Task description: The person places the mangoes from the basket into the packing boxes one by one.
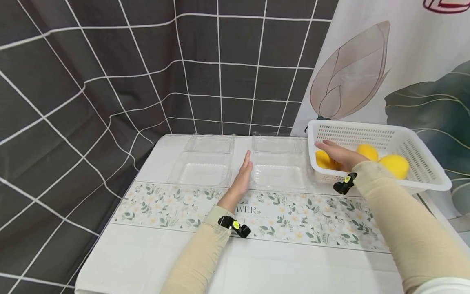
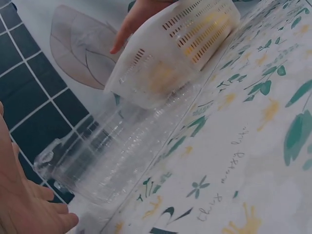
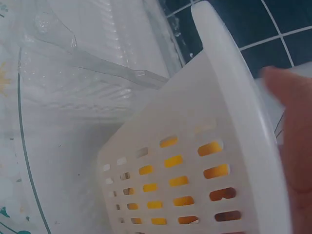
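My right hand (image 1: pixel 339 155) reaches into a white slotted basket (image 1: pixel 437 173), its fingers down beside a yellow lemon-like fruit (image 1: pixel 324 160). The thumb (image 3: pixel 280 87) is stretched out, apart from the fruit, near the basket's rim in the right wrist view. Two more yellow fruits, one farther back (image 1: pixel 368 152) and one larger-looking (image 1: pixel 395 165), lie in the basket. My left hand (image 1: pixel 241 178) holds nothing; its fingers are extended between two clear plastic clamshell boxes. Both the left box (image 1: pixel 204 173) and the right box (image 1: pixel 280 175) stand with lids folded back.
The white table (image 1: pixel 147 257) carries a printed flower band (image 1: pixel 154 208) across its middle. A dark curtain with white grid lines (image 1: pixel 235 81) hangs behind and at the left. A white leaf-patterned curtain (image 1: pixel 352 73) hangs behind the basket, which stands beside the right box.
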A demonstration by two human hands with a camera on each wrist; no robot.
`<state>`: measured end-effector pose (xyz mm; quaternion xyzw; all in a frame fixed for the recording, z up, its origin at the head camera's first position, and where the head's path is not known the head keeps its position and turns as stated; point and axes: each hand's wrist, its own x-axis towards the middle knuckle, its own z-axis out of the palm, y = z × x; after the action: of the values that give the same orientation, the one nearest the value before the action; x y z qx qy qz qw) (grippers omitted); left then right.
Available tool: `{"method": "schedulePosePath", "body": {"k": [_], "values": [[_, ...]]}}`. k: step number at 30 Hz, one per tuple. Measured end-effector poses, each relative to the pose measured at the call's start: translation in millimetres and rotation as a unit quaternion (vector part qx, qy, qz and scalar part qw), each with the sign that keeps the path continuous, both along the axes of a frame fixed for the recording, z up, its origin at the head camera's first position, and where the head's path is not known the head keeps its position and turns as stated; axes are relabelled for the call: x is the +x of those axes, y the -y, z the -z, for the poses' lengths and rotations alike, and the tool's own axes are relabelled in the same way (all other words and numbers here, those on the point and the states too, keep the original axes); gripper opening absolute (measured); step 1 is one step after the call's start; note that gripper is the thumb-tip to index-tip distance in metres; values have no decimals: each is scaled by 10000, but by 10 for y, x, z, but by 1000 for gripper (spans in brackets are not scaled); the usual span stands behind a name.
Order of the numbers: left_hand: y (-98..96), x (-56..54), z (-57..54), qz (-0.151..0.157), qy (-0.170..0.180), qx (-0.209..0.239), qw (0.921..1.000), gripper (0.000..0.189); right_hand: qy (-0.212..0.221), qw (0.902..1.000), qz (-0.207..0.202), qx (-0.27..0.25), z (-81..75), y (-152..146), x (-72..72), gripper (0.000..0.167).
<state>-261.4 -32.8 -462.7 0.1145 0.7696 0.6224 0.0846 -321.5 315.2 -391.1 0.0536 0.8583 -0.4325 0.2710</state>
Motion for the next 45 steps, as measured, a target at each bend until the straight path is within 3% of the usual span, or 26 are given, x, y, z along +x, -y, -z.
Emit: {"method": "schedulePosePath", "body": {"k": [7, 13, 17, 20, 24, 30, 37, 45], "values": [[8, 13, 166, -44, -108, 216, 9997, 57, -212, 9995, -87, -196, 100, -48, 4, 95], [6, 24, 252, 96, -222, 421, 9988, 56, -528, 9956, -490, 606, 165, -52, -6, 96], [2, 26, 300, 136, -190, 621, 9978, 60, -572, 9927, -600, 874, 201, -58, -23, 98], [7, 23, 344, 233, -22, 1122, 9934, 61, -612, 9912, -626, 997, 216, -56, -25, 96], [23, 13, 392, 422, 207, 1910, 9805, 61, -618, 9901, -629, 1090, 234, -59, -27, 94], [36, 17, 401, 605, 191, 2283, 9715, 60, -670, 9890, -617, 1168, 254, -57, -10, 93], [46, 14, 380, 683, 149, 2336, 9698, 58, -869, 9913, -505, 856, 232, -69, -18, 92], [52, 8, 356, 659, 107, 2418, 9680, 57, -632, 9963, 397, -418, 79, -131, -5, 98]]}}
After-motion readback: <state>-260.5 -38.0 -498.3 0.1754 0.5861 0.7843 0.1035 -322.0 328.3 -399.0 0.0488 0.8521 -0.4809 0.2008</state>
